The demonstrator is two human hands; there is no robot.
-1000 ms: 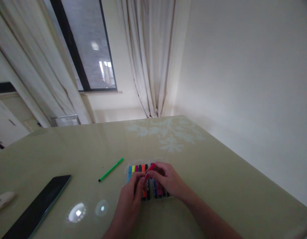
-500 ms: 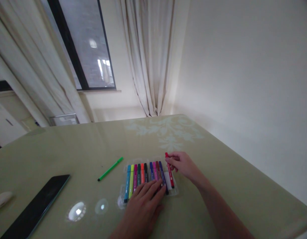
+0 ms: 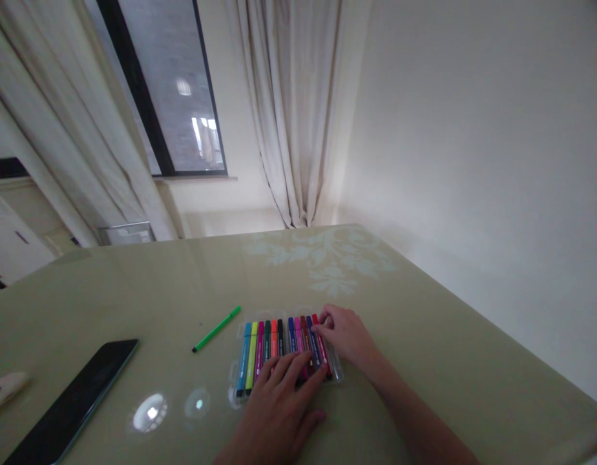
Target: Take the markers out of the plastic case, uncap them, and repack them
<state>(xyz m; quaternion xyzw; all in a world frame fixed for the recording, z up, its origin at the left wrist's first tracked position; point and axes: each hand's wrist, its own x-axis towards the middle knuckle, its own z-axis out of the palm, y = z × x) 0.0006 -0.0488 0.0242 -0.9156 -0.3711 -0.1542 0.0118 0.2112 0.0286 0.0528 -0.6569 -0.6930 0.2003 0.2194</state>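
A clear plastic marker case (image 3: 338, 369) lies open on the table, holding a row of several coloured markers. My left hand (image 3: 282, 403) rests over the lower ends of the markers with its fingers stretched out, hiding part of them. At the right end of the row lies a red marker (image 3: 322, 349), beside a dark blue marker (image 3: 314, 341). My right hand (image 3: 345, 330) has thumb and fingers closed at the red marker's upper end. Left of the case, apart from both hands, a green marker (image 3: 217, 329) lies slanted on the table.
A black tablet-like device (image 3: 78, 400) lies at the left on the glossy table (image 3: 148, 284). Beyond it, a white rounded object (image 3: 8, 391) sits by the left edge. A wall (image 3: 473, 161) borders the table's right side, and curtains (image 3: 291, 116) hang behind.
My right hand has lowered the red marker into the case and shifted it left against the dark blue one. My left hand stays on the markers, its thumb now more spread.
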